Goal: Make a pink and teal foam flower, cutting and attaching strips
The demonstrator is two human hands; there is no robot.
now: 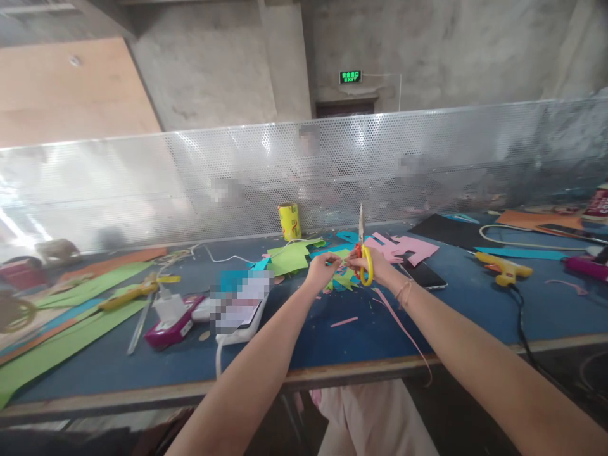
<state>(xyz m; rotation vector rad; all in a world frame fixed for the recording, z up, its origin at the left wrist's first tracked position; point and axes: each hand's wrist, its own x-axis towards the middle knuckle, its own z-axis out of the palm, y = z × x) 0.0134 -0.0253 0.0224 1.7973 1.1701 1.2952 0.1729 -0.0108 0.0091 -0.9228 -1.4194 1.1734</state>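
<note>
My right hand is closed on a pair of scissors with yellow and red handles, the blades pointing up and away from me. Close beside it, my left hand is closed in a pinch, fingertips almost meeting those of the right. Whatever small piece sits between the fingertips is too small to make out. Under and behind both hands lie green paper, pink paper and blue and green scraps. A long thin pink strip hangs over the table's front edge.
A yellow can-like container stands before the perforated metal screen. Yellow glue guns lie left and right, the right one trailing a black cable. Left of my hands are a white power strip and a purple box.
</note>
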